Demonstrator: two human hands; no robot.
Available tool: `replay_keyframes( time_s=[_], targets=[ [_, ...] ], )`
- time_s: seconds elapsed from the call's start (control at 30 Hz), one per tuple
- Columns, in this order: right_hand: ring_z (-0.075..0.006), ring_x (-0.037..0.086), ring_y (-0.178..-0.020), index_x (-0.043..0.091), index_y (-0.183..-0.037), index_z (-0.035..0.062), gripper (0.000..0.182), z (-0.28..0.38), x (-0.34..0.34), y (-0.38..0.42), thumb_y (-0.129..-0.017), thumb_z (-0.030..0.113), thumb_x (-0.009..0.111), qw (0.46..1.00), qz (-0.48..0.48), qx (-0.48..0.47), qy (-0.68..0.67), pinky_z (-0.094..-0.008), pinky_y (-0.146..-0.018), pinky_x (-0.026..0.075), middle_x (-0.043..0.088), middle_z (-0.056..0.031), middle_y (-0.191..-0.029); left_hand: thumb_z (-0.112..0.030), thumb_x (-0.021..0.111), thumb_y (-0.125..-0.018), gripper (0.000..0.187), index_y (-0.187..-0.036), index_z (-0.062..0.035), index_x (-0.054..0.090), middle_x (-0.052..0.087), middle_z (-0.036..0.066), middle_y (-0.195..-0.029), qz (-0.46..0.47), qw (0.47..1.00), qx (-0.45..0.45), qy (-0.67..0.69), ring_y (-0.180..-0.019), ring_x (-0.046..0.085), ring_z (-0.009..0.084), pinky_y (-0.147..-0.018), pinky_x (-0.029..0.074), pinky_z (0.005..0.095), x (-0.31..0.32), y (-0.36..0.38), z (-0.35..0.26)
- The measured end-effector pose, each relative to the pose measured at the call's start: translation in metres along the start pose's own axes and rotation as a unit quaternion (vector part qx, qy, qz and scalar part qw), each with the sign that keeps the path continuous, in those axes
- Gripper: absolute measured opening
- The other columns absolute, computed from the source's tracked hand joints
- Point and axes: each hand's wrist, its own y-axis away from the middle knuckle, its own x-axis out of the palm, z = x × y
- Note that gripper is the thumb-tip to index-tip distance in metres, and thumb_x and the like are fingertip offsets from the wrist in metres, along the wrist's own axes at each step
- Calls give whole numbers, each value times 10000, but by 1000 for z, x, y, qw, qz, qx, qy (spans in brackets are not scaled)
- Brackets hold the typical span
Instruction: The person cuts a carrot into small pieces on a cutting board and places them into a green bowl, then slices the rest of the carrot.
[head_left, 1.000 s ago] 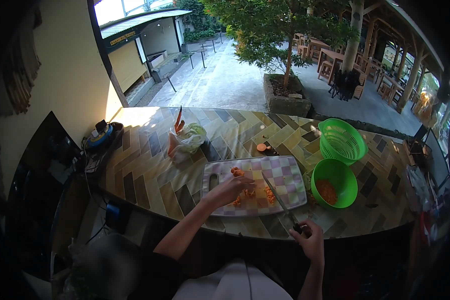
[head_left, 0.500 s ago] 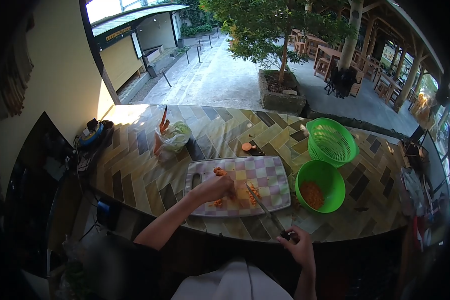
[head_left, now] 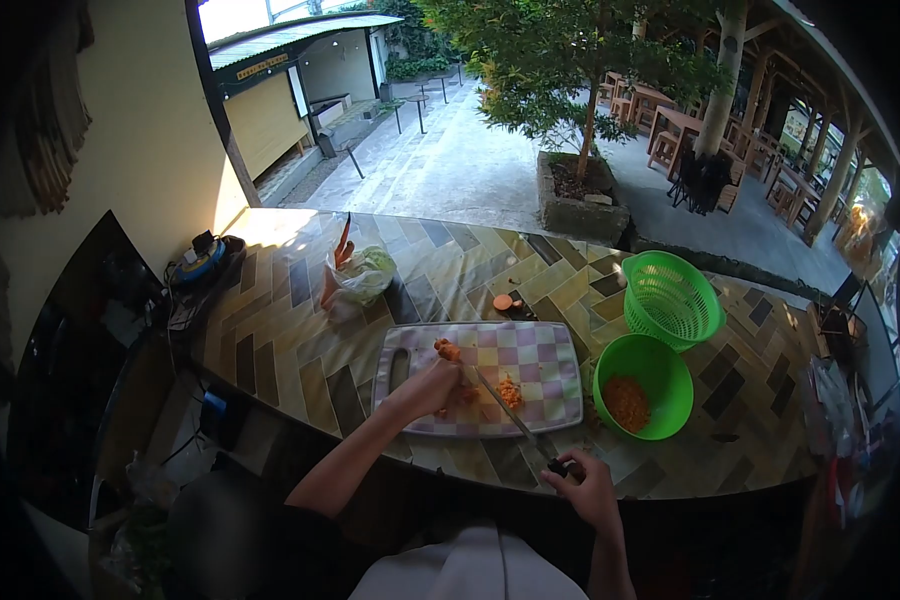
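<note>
My right hand (head_left: 588, 488) grips the dark handle of a knife (head_left: 512, 415), its blade slanting up and left over the checkered cutting board (head_left: 550, 360). The tip is beside my left hand (head_left: 436, 388), whose fingers are closed and pressed down at the board's left half. Bits of carrot (head_left: 470, 394) show at those fingertips; the fingers hide most of what they hold. A small heap of finely chopped carrot (head_left: 510, 391) lies right of the blade. Larger orange carrot pieces (head_left: 448, 350) rest just beyond my left hand.
Right of the board stands a green bowl (head_left: 678, 385) with chopped carrot inside, touching a green colander (head_left: 705, 320) behind it. A plastic bag (head_left: 368, 275) with carrots lies back left. A carrot end (head_left: 503, 302) sits behind the board on the tiled table (head_left: 280, 330).
My left hand has drawn back slightly to the left on the board. The knife has shifted left, its tip now close to the left fingers. The whole view has swung slightly left.
</note>
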Motion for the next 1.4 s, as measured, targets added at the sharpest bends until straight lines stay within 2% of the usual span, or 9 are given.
replay_keyframes(
  time_s=[0.27, 0.43, 0.53, 0.63, 0.93, 1.03, 1.13, 1.23, 1.4],
  targets=[
    [-78, 450, -552, 644, -924, 9, 331, 7, 6, -17, -802, 265, 813, 1000, -11, 0, -26, -280, -524, 359, 567, -32, -598, -60, 564, -846, 133, -818, 66, 597, 629, 183, -708, -41, 993, 100, -40, -665, 663, 327, -584, 501, 412, 16, -39, 51],
    [-71, 459, -552, 641, -912, 8, 316, 7, 14, -21, -811, 257, 807, 999, -8, -13, -39, -275, -520, 362, 579, -21, -605, -41, 560, -835, 115, -817, 61, 610, 630, 210, -726, -17, 981, 120, -153, -677, 658, 383, -632, 507, 446, 12, -22, 21],
    [-57, 562, -557, 611, -964, -2, 309, 8, 15, -21, -834, 205, 802, 999, 14, -14, -28, -228, -512, 393, 619, -40, -629, -45, 558, -836, 116, -800, 59, 597, 624, 222, -724, 30, 992, 22, -123, -689, 664, 388, -632, 507, 452, 7, -15, 7],
    [-64, 499, -562, 641, -924, 7, 320, 4, 18, -20, -817, 260, 804, 999, -7, 0, -52, -264, -528, 381, 598, -21, -615, -41, 553, -831, 116, -791, 61, 587, 625, 225, -716, -25, 983, 107, -145, -678, 672, 381, -615, 510, 455, 11, -13, 15],
    [-70, 450, -568, 635, -939, -10, 365, 1, 16, -14, -803, 278, 814, 999, -30, 6, -45, -273, -530, 368, 559, -16, -601, -21, 571, -806, 82, -775, 55, 578, 625, 219, -700, 3, 981, 60, -183, -688, 686, 350, -618, 519, 443, 8, -10, -1],
    [-71, 450, -568, 637, -944, -11, 368, 1, 14, -9, -802, 278, 815, 998, -22, 27, -42, -276, -531, 367, 557, -16, -600, -22, 632, -766, 91, -787, 58, 595, 629, 206, -699, 2, 974, 110, -200, -697, 694, 336, -621, 526, 429, 6, -13, 8],
    [-66, 455, -563, 635, -944, -13, 362, -5, 13, -5, -805, 271, 812, 999, -34, 3, -34, -269, -529, 365, 567, -21, -600, -49, 707, -714, 154, -787, 54, 620, 645, 188, -714, -15, 982, 80, -172, -698, 694, 317, -638, 531, 412, 5, -13, 12],
    [-65, 486, -538, 636, -952, -19, 332, -1, 10, 0, -852, 268, 770, 999, -16, 18, -44, -262, -513, 377, 575, -24, -586, -69, 756, -702, 187, -796, 59, 656, 669, 169, -727, -49, 964, 155, -210, -689, 696, 265, -650, 534, 370, -11, 1, -1],
    [-68, 519, -473, 638, -978, -21, 282, 21, 19, 5, -953, 259, 654, 995, 66, 53, -52, -245, -450, 378, 591, -30, -575, -116, 795, -694, 247, -857, 44, 699, 683, 139, -724, -110, 983, 114, -97, -666, 672, 202, -650, 511, 332, -36, 32, 22]
  ],
)
